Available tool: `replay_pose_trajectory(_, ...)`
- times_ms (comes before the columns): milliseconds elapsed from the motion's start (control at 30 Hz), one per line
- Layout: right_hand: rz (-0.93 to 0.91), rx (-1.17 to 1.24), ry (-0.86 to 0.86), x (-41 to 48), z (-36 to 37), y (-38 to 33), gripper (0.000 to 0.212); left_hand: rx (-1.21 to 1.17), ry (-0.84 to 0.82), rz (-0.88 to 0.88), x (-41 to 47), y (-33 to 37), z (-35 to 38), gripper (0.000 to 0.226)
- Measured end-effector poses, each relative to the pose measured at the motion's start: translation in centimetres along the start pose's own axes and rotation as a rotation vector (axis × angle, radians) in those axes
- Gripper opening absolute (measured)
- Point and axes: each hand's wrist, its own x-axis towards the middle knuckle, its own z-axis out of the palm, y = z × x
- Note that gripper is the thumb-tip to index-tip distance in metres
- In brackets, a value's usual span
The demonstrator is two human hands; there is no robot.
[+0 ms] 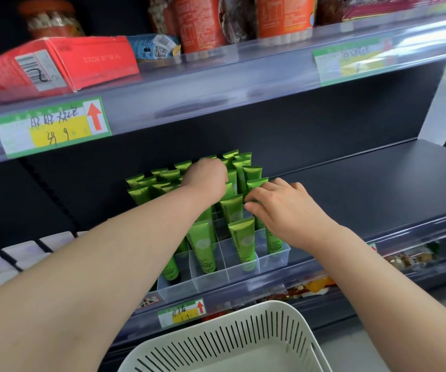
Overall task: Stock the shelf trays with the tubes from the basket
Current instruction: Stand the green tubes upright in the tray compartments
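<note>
Right hand (283,210) pinches a tube (255,187) top, fingers curled; left hand (207,181) fingers buried among far tubes (163,181), we can't tell its grip. Knuckles could topple neighbours in tray (216,283).

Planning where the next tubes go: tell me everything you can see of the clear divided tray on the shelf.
The tray is clear plastic, split by thin walls into a grid of square cells. It sits at the front edge of the dark shelf. Green tubes stand in most cells, crimped ends up; several front cells look empty. The left hand reaches into the back rows, fingers hidden. The right hand pinches a tube top near the tray's right side.
</note>
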Motion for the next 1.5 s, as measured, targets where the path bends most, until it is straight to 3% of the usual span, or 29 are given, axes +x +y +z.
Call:
replay_pose_trajectory(400,-0.028,0.031,0.021,0.8,-0.5,-1.9,0.039,-0.176,0.0,-0.002,-1.2,-1.4,-2.2,0.018)
replay_pose_trajectory(700,-0.201,-0.07,-0.018,2.5,0.7,-7.3,0.031,-0.17,0.044,-0.024,-4.7,-5.3,-4.5,0.009)
replay_pose_trajectory(900,-0.165,-0.121,-0.071,3.1,2.4,-9.2,0.014,-0.206,0.047,-0.031,-5.9,-6.7,-4.4,0.013)
replay_pose_trajectory(1100,-0.186,-0.191,-0.098,2.9,1.6,-7.9,0.017,-0.225,0.04,-0.029,-6.0,-6.9,-3.8,0.015)
replay_pose_trajectory(1267,-0.16,-0.097,-0.197,2.6,1.4,-7.7,0.024,-0.237,0.005,-0.008,-5.7,-6.2,-3.3,0.016)
replay_pose_trajectory(1500,-0.077,-0.048,-0.109,1.9,0.7,-6.0,0.035,-0.148,-0.11,0.056,-5.5,-5.1,-2.7,0.017)
